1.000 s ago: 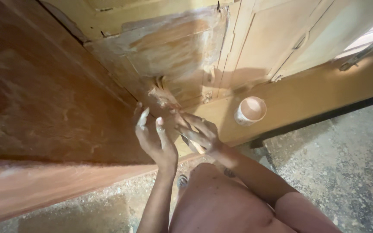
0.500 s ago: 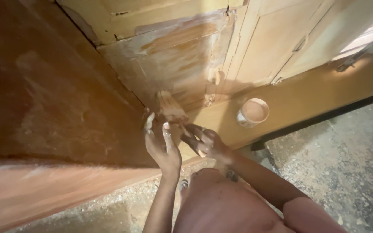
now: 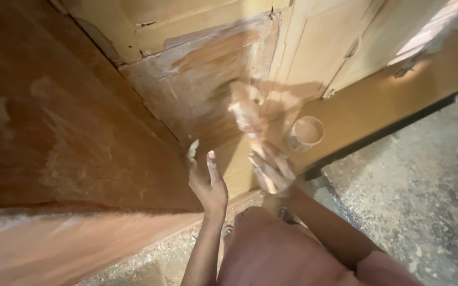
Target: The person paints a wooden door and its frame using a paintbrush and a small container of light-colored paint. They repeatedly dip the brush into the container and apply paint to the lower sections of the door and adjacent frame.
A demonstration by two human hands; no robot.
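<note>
My right hand (image 3: 271,169) grips the handle of a flat putty scraper (image 3: 245,112), whose blade is blurred with motion against a worn, patchy wooden door panel (image 3: 208,90). My left hand (image 3: 208,182) is open, fingers spread and dusted white, hovering just below the panel's lower edge and holding nothing. A small round tub of pale filler (image 3: 306,133) stands on the wooden ledge just right of my right hand.
A large brown wooden board (image 3: 59,127) fills the left side. Yellowish cabinet doors (image 3: 340,42) stand behind, over a wooden ledge (image 3: 388,103). Dusty concrete floor (image 3: 420,196) lies to the right. My bare knee (image 3: 271,249) is at the bottom.
My right hand has swung the scraper up and right onto the panel. My left hand came off the tool and now hangs open. The view shifted slightly.
</note>
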